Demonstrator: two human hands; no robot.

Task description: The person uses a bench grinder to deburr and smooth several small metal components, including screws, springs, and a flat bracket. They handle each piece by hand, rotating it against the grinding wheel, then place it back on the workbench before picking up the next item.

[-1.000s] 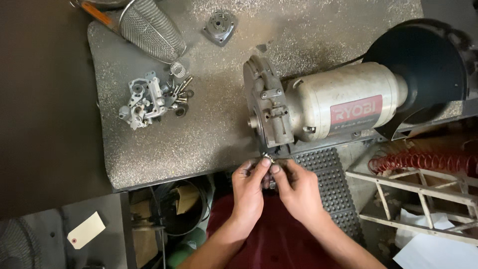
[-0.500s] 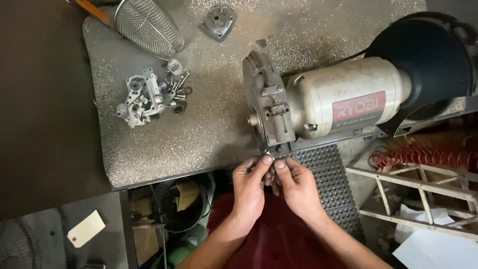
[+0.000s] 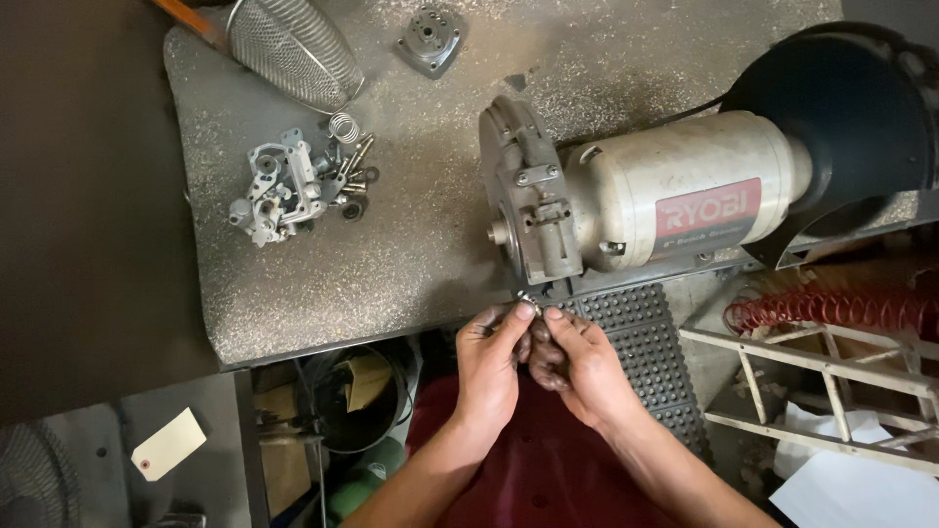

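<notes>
My left hand (image 3: 491,367) and my right hand (image 3: 579,364) meet at the near edge of the grey speckled workbench (image 3: 411,264). Together their fingertips pinch a small metal part (image 3: 528,299), mostly hidden by the fingers. Just beyond them sits a cream bench grinder (image 3: 675,200) with a grey wheel guard (image 3: 523,200) facing my hands and a black guard (image 3: 841,117) at its right end. A small silver carburetor body (image 3: 276,188) lies on the left of the bench with loose screws and a spring (image 3: 347,161) beside it.
A wire mesh strainer (image 3: 293,49) and a grey round cap (image 3: 430,39) lie at the bench's far edge. A black studded mat (image 3: 641,342) is under my right hand. A red coiled hose (image 3: 831,308) and pale frame (image 3: 831,381) stand right; a paper tag (image 3: 168,443) lower left.
My hands stay together at the bench edge, shifting only slightly as the fingers work the small part. The view has drifted a little.
</notes>
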